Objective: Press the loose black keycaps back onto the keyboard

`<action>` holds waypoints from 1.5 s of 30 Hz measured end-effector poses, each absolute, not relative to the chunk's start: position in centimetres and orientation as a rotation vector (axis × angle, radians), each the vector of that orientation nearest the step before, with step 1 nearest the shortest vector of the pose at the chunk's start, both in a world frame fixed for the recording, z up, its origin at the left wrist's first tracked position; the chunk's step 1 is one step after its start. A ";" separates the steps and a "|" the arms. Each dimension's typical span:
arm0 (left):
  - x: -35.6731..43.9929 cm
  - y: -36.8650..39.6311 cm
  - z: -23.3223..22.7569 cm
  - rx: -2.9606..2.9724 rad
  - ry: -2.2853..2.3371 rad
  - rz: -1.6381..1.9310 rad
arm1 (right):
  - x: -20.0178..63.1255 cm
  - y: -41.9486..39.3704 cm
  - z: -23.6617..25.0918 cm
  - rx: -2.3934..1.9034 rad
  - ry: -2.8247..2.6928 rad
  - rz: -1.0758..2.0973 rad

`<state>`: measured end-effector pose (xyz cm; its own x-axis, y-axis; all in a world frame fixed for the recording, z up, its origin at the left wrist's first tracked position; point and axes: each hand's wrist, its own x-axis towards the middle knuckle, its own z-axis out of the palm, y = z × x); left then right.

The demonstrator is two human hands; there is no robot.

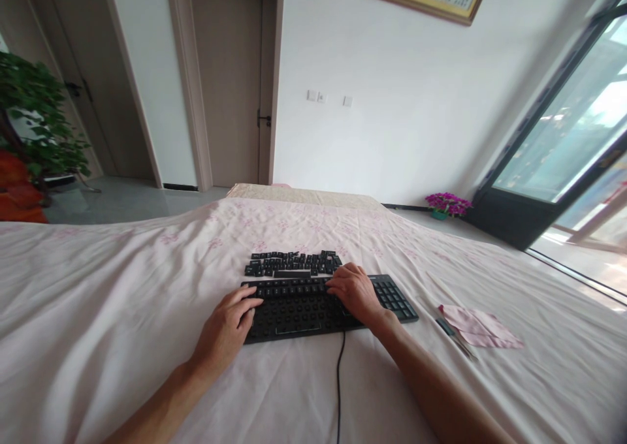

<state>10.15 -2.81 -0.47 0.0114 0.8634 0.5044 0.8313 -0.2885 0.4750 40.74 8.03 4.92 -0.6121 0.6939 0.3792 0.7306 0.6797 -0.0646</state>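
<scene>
Fingers of the left hand (229, 317) spread loosely on the computer keyboard (296, 310) at its left end; the right hand (357, 294) curls over its far rows, grip unclear. Keycaps (292, 274) lie beyond it, sharing the floral cloth (161, 287).

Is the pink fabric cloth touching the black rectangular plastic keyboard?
Apart: the head view shows pale floral sheet between the keyboard and the cloth.

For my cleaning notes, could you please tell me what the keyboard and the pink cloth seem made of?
Keyboard: probably hard plastic, matte black, judging by its dull, rigid-looking surface. Pink cloth: likely thin fabric with a soft finish, since it lies creased; the fibre cannot be told.
</scene>
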 end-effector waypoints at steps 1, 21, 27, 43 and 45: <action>10.1 -2.8 -0.5 2.205 1.847 1.154 | 40.7 7.9 5.0 -1.116 -2.523 -0.138; 10.1 -2.8 -0.5 2.229 1.838 1.163 | 40.0 5.8 5.0 -1.182 -2.556 -0.292; 10.1 -2.8 -0.5 2.227 1.831 1.162 | 39.8 4.9 5.1 -1.214 -2.635 -0.343; 10.0 -2.6 -0.8 2.204 1.834 1.152 | 39.3 16.6 6.8 -1.479 -2.385 -0.119; 10.0 -2.6 -0.9 2.205 1.837 1.162 | 38.8 18.2 6.5 -1.534 -2.402 -0.136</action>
<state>9.97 -2.61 -0.91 0.0149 0.8618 0.5070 0.8273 -0.2954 0.4778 38.79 18.24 6.49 -0.3925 0.8729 0.2899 0.9001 0.4294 -0.0742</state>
